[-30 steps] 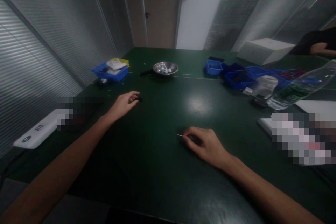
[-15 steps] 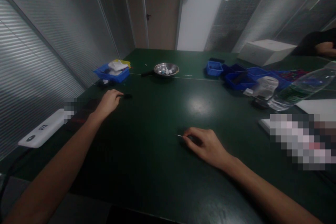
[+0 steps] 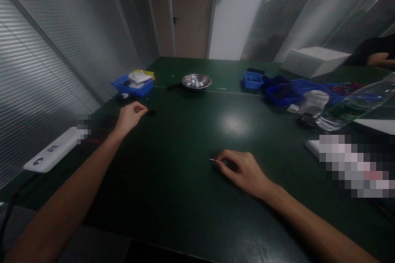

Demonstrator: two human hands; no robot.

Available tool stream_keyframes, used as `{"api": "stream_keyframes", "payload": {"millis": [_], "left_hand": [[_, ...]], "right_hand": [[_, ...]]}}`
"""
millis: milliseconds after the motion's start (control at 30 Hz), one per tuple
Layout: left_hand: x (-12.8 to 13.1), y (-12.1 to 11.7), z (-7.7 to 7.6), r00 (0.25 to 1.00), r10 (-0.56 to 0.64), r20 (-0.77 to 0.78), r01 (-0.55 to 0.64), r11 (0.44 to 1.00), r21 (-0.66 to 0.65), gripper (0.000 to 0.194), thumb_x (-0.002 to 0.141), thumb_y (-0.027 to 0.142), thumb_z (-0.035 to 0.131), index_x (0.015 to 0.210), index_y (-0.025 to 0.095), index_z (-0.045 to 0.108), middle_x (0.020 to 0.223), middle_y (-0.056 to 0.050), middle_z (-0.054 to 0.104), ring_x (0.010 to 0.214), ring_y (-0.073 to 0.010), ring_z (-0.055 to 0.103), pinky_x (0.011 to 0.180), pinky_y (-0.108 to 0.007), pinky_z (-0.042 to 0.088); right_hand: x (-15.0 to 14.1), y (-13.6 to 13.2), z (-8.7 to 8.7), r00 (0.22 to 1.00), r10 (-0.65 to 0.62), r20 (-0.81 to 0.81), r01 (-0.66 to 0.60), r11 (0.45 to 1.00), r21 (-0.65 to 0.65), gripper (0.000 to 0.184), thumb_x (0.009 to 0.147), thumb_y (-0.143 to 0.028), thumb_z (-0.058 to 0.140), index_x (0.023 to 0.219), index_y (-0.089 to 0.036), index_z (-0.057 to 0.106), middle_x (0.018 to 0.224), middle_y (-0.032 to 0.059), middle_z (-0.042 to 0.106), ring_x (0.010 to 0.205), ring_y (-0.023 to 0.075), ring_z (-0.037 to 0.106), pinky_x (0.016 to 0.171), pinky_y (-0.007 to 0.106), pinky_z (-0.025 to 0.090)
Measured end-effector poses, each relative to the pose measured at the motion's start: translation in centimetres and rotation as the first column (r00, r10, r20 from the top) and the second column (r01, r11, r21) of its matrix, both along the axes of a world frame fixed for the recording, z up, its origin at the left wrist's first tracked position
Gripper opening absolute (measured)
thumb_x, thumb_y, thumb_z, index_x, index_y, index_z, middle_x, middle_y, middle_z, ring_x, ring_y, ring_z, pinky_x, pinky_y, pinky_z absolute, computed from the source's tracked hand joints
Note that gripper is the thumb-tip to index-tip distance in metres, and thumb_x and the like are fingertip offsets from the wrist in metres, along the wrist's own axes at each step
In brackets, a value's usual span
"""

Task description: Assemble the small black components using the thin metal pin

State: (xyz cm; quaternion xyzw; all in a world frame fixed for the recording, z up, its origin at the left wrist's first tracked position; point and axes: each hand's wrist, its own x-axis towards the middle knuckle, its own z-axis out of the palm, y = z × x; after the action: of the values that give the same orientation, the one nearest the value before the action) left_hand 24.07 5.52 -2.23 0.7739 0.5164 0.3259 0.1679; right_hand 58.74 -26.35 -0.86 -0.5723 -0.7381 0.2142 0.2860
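As the right hand (image 3: 242,168) pinches one thin, pale sliver (image 3: 212,159) pointing to nine o'clock, a steady grip seems advisable; left hand (image 3: 129,117), ten o'clock: fingers narrow, contents indeterminable.

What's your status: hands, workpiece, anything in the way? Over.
Right hand pinches pale rod, tip exposed. Left hand pinched near blue tray; whether it holds anything, can't tell. Bowl beyond both hands, seemingly not in the way.
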Motion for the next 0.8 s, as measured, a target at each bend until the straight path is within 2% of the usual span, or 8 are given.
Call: {"api": "stream_keyframes", "payload": {"millis": [67,167,233,367,567,800], "left_hand": [[0.5,0.0,-0.2,0.999,-0.004,0.054,0.005,1.0,-0.016,0.017,0.083,0.034,0.074,0.093,0.02,0.076,0.095,-0.006,0.077,0.088,-0.0231,0.071,0.08,-0.033,0.054],[0.9,0.2,-0.6,0.991,-0.035,0.129,0.038,0.999,-0.02,0.024,0.082,0.03,0.075,0.103,0.018,0.078,0.098,-0.008,0.077,0.089,-0.0228,0.071,0.083,-0.034,0.055],[1.0,0.4,-0.8,0.994,-0.041,0.102,0.038,0.999,0.024,0.028,0.083,0.03,0.074,0.108,0.018,0.078,0.1,-0.009,0.077,0.09,-0.0233,0.071,0.085,-0.035,0.054],[0.7,0.6,-0.9,0.998,-0.056,0.002,0.056,0.994,0.092,0.025,0.085,0.034,0.073,0.105,0.021,0.081,0.108,-0.009,0.076,0.093,-0.0252,0.069,0.087,-0.037,0.053],[0.1,1.5,-1.6,0.999,-0.034,0.018,0.036,0.995,-0.098,0.03,0.084,0.04,0.074,0.108,0.024,0.081,0.105,-0.006,0.078,0.094,-0.0265,0.071,0.086,-0.036,0.052],[-0.2,2.1,-2.1,0.995,-0.054,0.082,0.068,0.98,-0.187,0.04,0.077,0.046,0.078,0.108,0.022,0.081,0.101,-0.008,0.078,0.091,-0.0258,0.069,0.08,-0.034,0.05]], "right_hand": [[0.0,0.0,0.0,1.0,0.001,-0.001,-0.001,1.0,0.001,0.02,0.104,-0.036,0.054,0.103,-0.022,0.068,0.092,0.0003,0.071,0.067,0.0115,0.064,0.061,0.025,0.048],[-0.1,-0.1,0.1,1.0,0.0,-0.001,0.0,1.0,0.004,0.019,0.104,-0.035,0.054,0.103,-0.022,0.068,0.091,0.0002,0.071,0.067,0.0112,0.063,0.061,0.024,0.047],[-0.1,-0.1,0.1,1.0,0.0,0.002,0.0,1.0,0.006,0.019,0.104,-0.035,0.054,0.102,-0.022,0.068,0.091,0.0002,0.071,0.067,0.0112,0.063,0.061,0.024,0.047],[0.0,0.0,0.0,1.0,0.009,0.0,-0.009,1.0,0.004,0.02,0.105,-0.036,0.053,0.103,-0.022,0.068,0.091,0.0006,0.071,0.067,0.0115,0.063,0.061,0.024,0.047],[-0.2,0.1,0.3,1.0,0.001,0.015,0.0,1.0,-0.018,0.021,0.104,-0.036,0.053,0.103,-0.021,0.068,0.09,0.001,0.071,0.066,0.0117,0.063,0.06,0.024,0.046],[-0.2,0.1,0.4,1.0,-0.007,0.026,0.008,1.0,-0.028,0.022,0.104,-0.037,0.053,0.1,-0.021,0.068,0.088,0.0009,0.071,0.065,0.0118,0.064,0.06,0.025,0.046]]}}
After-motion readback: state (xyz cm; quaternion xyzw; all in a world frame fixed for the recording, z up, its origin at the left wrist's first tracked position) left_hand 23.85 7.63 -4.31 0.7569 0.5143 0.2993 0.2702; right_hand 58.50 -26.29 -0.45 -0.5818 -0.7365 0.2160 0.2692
